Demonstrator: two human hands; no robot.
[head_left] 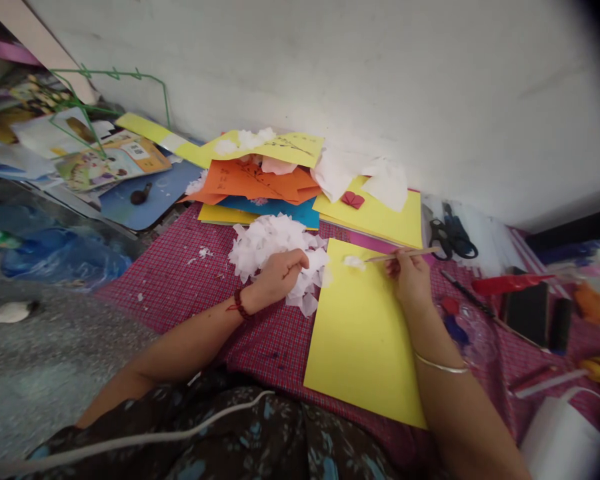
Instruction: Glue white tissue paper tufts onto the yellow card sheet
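A yellow sheet of paper [360, 333] lies on the pink checked cloth [175, 287] in front of me. My right hand [411, 275] is closed on a thin wooden stick [405, 254], whose tip touches a small white paper piece [354, 262] at the sheet's top edge. My left hand [277, 275] rests with curled fingers in a heap of white paper scraps [273, 243] just left of the sheet. Whether it grips any scraps is hidden.
Stacked orange, blue and yellow sheets [260, 180] lie against the wall. Black scissors [450, 237] lie at the right, beyond a red tool [510, 283] and dark blocks [530, 310]. Books [105, 163] and a green wire frame [110, 80] sit at the left.
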